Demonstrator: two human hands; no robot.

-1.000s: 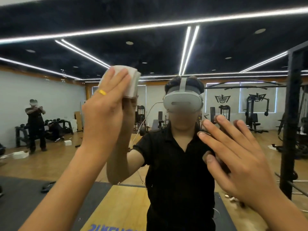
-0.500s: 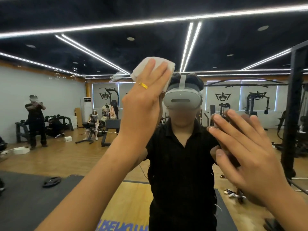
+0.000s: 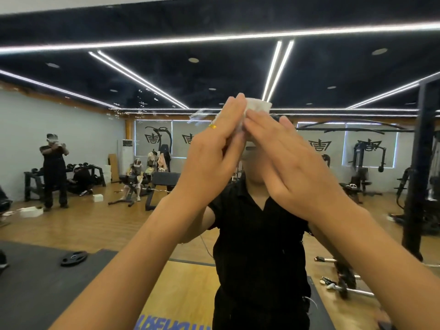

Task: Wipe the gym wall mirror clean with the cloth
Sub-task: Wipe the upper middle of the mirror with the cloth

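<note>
Mirror (image 3: 357, 75): fills the view and reflects the gym and the person in a black shirt
Cloth (image 3: 259, 106): white and folded, just above centre, at 12 o'clock of both hands; I cannot tell whether it touches the glass
Left hand (image 3: 214, 151): raised, fingers straight and close together over the cloth's left part, gold ring (image 3: 212, 126) on one finger; a thumb pinching behind is hidden, so I cannot tell
Right hand (image 3: 292, 167): fingers straight, tips touching the cloth's lower edge beside the left fingertips
Step in hand: probably both hands steadying or re-folding the cloth mid-wipe
Done: glass around centre and toward 3 o'clock looks free of marks
Left: pale specks (image 3: 142, 107) at 10 o'clock of the cloth seem unwiped; the task looks partway through
</note>
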